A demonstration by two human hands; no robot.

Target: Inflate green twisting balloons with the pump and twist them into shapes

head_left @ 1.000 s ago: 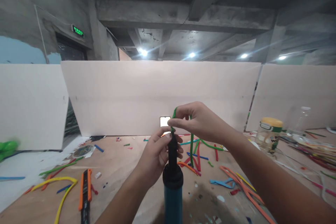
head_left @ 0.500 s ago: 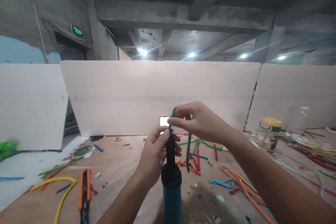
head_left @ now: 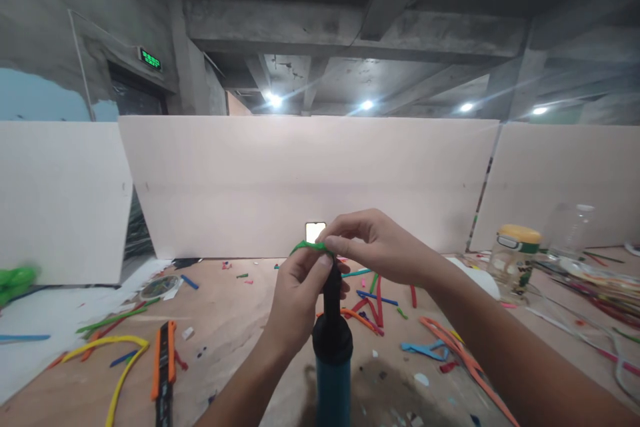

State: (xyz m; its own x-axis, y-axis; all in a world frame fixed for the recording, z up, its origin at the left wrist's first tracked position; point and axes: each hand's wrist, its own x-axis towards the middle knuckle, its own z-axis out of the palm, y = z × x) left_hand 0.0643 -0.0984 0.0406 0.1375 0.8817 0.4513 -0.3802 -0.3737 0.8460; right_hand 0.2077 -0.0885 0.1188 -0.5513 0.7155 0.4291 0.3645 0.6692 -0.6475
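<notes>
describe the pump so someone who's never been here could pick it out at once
Start at the wide white board across the back and come down to the brown tabletop. At the near middle, the left hand is around the black neck of the pump. Its thick blue barrel sets it apart from the thin coloured strips lying about.

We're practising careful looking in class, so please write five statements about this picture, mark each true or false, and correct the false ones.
1. The left hand has its grip around the black neck of the pump. True.
2. The strip at the fingertips is yellow. False: the green strip is there.
3. The jar has a yellow lid. True.
4. The right hand rests on the jar. False: the right hand is beside the green strip.
5. A lit phone shows behind the hands. True.
</notes>
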